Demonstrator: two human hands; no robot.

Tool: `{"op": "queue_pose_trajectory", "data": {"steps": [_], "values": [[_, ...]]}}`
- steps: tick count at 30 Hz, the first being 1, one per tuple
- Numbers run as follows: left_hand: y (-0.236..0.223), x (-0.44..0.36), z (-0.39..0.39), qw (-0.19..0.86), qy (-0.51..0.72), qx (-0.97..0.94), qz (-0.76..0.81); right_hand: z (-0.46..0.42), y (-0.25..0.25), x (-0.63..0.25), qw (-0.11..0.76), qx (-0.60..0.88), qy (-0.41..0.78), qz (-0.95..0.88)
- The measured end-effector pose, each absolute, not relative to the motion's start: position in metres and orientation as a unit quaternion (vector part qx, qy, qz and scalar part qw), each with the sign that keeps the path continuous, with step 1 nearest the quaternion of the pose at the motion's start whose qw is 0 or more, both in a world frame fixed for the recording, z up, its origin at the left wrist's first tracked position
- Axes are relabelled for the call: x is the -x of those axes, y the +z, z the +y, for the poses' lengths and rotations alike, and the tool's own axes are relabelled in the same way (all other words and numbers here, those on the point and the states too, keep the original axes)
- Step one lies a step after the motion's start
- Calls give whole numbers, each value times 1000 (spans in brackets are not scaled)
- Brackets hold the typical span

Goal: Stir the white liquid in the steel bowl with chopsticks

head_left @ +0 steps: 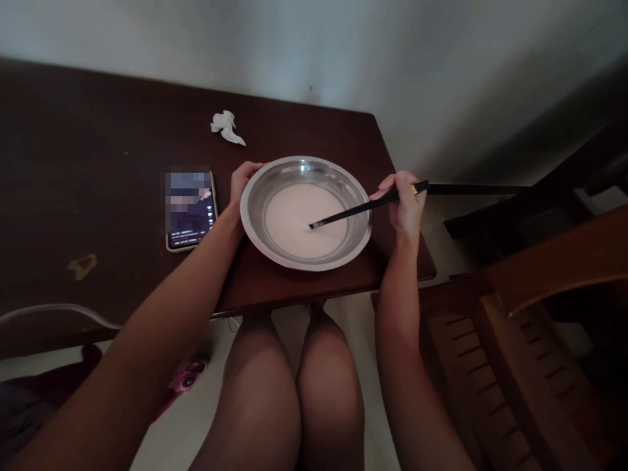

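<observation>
A wide metal bowl [252,216] stands near the front edge of the dark wooden table, with a pale, creamy liquid [299,219] in it. My left hand [243,183] grips the bowl's left rim; its fingers are partly hidden behind the rim. In my right hand [405,203], at the bowl's right side, are black chopsticks [358,209] with a gold band near the upper end. They slant down to the left over the rim, and their tips reach the liquid near the middle of the bowl. They lie so close together that they look like one stick.
Left of the bowl lies a phone [191,216] with its screen lit. A crumpled white tissue [226,127] is farther back on the table [122,131]. A white cable [63,307] crosses the front left edge. Slatted wooden chairs [475,347] stand at the right, and a wall rises behind.
</observation>
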State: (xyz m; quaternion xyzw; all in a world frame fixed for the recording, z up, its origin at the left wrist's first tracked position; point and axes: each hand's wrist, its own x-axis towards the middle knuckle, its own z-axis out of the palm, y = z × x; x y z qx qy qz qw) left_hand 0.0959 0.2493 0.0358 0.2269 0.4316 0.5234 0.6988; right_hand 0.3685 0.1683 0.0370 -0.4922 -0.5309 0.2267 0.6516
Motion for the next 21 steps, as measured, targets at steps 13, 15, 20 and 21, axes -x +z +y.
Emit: {"op": "queue_pose_trajectory", "data": {"steps": [13, 15, 20, 21], "values": [[33, -96, 250, 702, 531, -220, 420, 167, 40, -365, 630, 513, 241, -530], [34, -96, 249, 704, 529, -224, 418, 165, 40, -364, 610, 511, 251, -552], [36, -96, 249, 702, 528, -225, 423, 170, 38, -368, 658, 505, 214, -515], [36, -96, 249, 701, 530, -228, 420, 171, 38, -369, 665, 502, 213, -510]]}}
